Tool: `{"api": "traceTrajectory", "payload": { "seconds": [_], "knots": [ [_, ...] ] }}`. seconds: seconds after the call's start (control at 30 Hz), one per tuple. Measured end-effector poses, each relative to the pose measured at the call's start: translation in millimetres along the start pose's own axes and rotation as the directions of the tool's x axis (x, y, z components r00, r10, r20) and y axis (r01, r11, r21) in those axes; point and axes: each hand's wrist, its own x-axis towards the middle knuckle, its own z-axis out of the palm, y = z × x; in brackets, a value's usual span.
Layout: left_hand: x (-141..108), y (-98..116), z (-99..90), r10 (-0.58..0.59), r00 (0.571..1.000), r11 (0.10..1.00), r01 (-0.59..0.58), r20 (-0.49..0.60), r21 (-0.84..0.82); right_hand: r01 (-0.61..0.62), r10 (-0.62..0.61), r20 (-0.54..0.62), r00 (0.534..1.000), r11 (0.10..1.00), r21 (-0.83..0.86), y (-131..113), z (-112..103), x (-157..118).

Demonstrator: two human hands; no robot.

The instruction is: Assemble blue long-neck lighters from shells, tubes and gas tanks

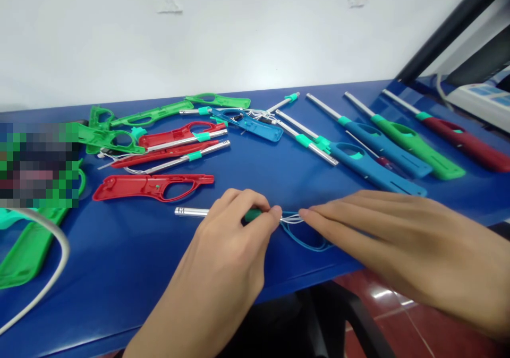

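My left hand (pixel 235 236) is closed around a metal lighter tube (pixel 191 212) with a dark green collar (pixel 252 215), held low over the table's front. White wires (pixel 292 219) run from the tube's right end to the fingertips of my right hand (pixel 382 230), whose fingers are pressed together on them; its thumb is hidden. Below these fingertips shows the looped trigger guard of a blue lighter handle half (pixel 305 241). My right hand covers the rest of that half.
Red handle halves (pixel 155 187), green halves (pixel 35 246) and metal tubes (pixel 319 150) lie across the blue table (pixel 131 257). Several assembled lighters (pixel 418 145) and a screwdriver (pixel 386 163) sit at right. A white cable (pixel 64 252) curves at left; a power strip (pixel 484 103) stands far right.
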Motion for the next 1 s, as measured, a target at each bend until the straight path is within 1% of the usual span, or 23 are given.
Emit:
{"api": "traceTrajectory", "payload": {
  "seconds": [0.1, 0.3, 0.5, 0.63, 0.7, 0.87, 1.0],
  "knots": [
    [1, -1, 0.5, 0.007, 1.0, 1.0, -0.006, -0.003, 0.011, 0.089, -0.089, 0.015, 0.996, 0.996, -0.031, 0, -2, -3],
    [1, 0, 1.3, 0.004, 1.0, 1.0, -0.004, -0.003, 0.004, 0.108, -0.108, 0.035, 0.994, 0.994, -0.01, 7, -6, -6],
    [1, 0, 1.0, 0.01, 1.0, 1.0, -0.01, -0.01, 0.019, 0.069, -0.07, 0.046, 0.996, 0.997, 0.028, 12, -7, -6],
    [1, 0, 0.9, 0.011, 1.0, 1.0, -0.011, -0.019, 0.015, 0.045, -0.05, 0.086, 0.995, 0.997, 0.061, 13, -6, -6],
    [1, 0, 0.6, 0.007, 1.0, 1.0, -0.007, -0.014, 0.013, 0.05, -0.052, 0.09, 0.995, 0.998, 0.031, 11, -5, -5],
    [0, 2, 0.2, 0.01, 1.0, 1.0, -0.01, -0.012, 0.015, 0.069, -0.068, 0.023, 0.997, 0.997, -0.032, 2, -4, 0],
    [0, 1, 0.5, 0.006, 1.0, 1.0, -0.006, -0.007, 0.009, 0.069, -0.068, 0.033, 0.997, 0.996, -0.055, 1, -2, 1]
  ]
}}
